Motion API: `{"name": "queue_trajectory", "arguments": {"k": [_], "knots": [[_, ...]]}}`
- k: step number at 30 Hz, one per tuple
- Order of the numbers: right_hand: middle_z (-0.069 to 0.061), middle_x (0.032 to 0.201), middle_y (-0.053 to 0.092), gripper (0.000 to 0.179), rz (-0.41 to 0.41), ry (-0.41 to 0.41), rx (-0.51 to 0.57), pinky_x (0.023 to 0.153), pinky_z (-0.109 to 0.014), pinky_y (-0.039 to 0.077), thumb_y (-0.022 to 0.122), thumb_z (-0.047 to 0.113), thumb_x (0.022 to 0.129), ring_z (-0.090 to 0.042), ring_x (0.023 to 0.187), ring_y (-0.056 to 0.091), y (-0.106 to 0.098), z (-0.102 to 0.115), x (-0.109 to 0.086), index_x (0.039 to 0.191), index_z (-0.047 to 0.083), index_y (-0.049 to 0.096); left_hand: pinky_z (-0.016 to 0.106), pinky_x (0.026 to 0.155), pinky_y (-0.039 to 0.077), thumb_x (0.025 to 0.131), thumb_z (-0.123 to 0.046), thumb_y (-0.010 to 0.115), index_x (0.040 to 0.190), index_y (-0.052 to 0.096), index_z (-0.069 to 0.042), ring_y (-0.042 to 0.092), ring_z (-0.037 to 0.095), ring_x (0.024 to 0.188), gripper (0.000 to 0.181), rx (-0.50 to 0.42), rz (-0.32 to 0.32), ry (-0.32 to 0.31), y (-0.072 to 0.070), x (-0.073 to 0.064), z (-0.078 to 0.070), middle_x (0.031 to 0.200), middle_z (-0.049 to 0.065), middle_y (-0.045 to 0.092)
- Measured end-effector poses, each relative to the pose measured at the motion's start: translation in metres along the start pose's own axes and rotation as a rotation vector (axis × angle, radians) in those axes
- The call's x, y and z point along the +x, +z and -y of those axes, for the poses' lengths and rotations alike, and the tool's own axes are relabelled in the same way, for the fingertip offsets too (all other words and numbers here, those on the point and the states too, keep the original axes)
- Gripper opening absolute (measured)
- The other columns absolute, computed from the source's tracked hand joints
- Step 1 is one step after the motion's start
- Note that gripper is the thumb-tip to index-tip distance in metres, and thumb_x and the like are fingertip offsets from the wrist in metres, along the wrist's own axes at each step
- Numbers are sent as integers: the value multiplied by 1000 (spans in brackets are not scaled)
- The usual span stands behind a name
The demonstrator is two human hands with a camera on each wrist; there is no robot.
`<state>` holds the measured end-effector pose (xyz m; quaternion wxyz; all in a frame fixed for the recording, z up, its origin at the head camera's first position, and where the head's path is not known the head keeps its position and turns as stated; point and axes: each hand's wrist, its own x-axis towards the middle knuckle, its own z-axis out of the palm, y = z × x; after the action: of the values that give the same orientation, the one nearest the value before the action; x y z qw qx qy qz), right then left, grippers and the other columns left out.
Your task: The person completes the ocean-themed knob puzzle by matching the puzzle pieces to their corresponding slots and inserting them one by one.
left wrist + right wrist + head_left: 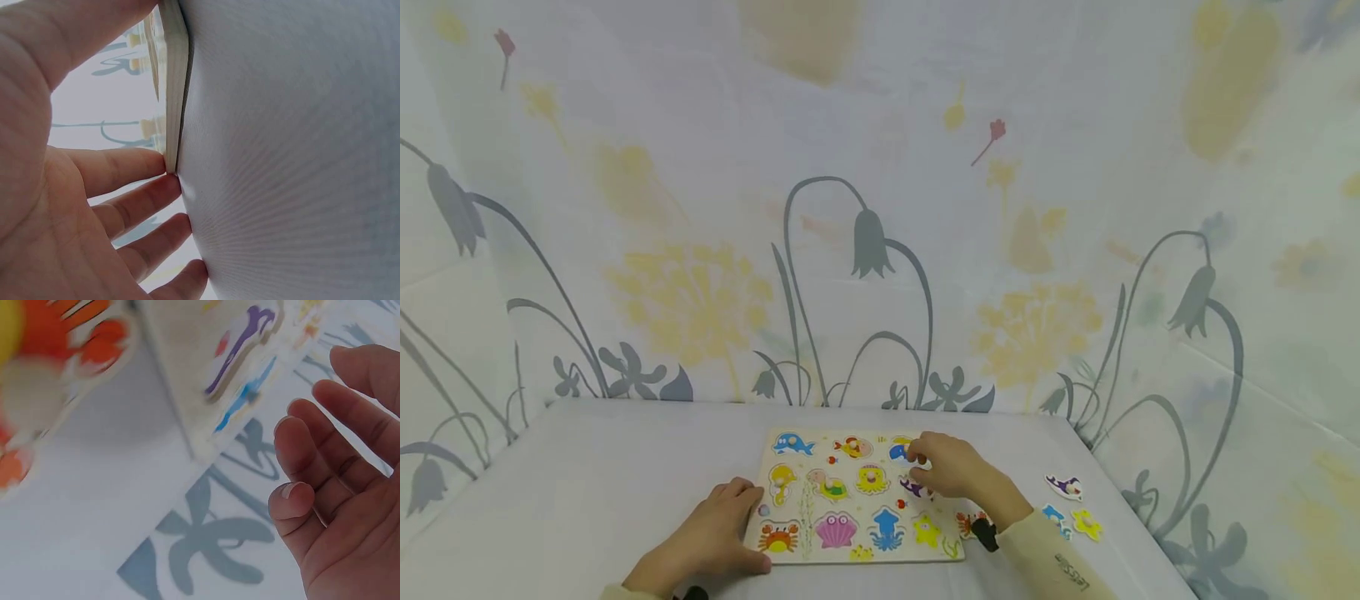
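A wooden peg puzzle board with colourful sea animals lies on the table. My left hand spans its near left corner. In the left wrist view the spread, fairly straight fingers touch the board's edge and the table. Over the far right part of the board is my right hand, beside a blue-and-yellow piece and above a purple figure. Loosely bent, its fingers hold nothing in the right wrist view.
Against the board's right side lies a crab piece, partly behind the right wrist. Farther right on the white table are a purple-and-white piece, a blue piece and a yellow star. A flower-patterned curtain stands behind.
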<state>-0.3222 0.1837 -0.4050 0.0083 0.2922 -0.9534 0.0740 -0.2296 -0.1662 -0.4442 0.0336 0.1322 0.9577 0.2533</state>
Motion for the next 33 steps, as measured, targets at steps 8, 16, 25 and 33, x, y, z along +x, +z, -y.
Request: {"name": "queue_trajectory", "arguments": {"k": [8,16,25,33], "knots": [[6,85,56,16,-46,101,28,69,-33,48,72,24,85,-12,75,49,-10,-30,-30,98,16,67,58,100,36,53,-50,89,129,53,4,43,38,118,100,-7,7,-11,-1,0,-3,125,15,50],[8,83,55,13,-108,142,31,64,-33,47,71,20,85,-12,74,50,-19,-71,-60,96,13,67,57,100,36,53,-48,90,129,54,4,44,37,116,99,-7,-2,-8,-1,-1,-3,124,14,50],[6,85,57,14,-133,213,49,65,-35,47,69,19,86,-17,77,54,-21,-119,-91,97,10,67,57,100,36,52,-50,90,129,53,4,44,37,117,100,1,-4,-2,-1,-1,-1,124,15,50],[2,89,58,15,-137,280,48,67,-40,49,68,19,85,-20,82,57,-22,-146,-113,97,10,67,58,100,36,53,-50,89,129,53,4,44,38,117,100,0,3,0,1,0,-1,124,15,50]]}}
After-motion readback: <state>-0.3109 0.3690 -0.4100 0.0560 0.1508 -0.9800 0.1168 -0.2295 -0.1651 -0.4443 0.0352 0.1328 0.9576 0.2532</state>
